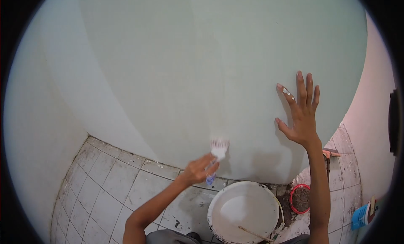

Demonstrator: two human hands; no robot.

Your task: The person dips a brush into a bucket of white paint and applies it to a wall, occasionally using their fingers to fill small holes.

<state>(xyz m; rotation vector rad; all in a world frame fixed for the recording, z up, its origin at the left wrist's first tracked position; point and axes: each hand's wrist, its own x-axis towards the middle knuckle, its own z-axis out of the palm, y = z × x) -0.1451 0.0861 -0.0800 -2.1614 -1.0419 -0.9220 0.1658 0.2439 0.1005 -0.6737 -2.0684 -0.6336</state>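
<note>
Held in my left hand point(198, 169) is a paintbrush point(219, 153) with white-coated bristles, which point up against the lower part of the pale green wall point(168, 75). The blue end of its handle shows below my fingers. My right hand point(302, 113) lies flat on the wall at the right, fingers spread, with white paint spots on one finger. A large round basin point(213, 202) holding whitish liquid stands below the brush, and a stick point(254, 234) lies across its near side.
A red-rimmed pot point(291, 200) of dark material stands right of the basin. Farther right are a blue container point(358, 217) and a reddish tool point(332, 152). White tiles point(113, 178) with grimy joints cover the floor. A pinkish wall point(374, 75) rises at the right.
</note>
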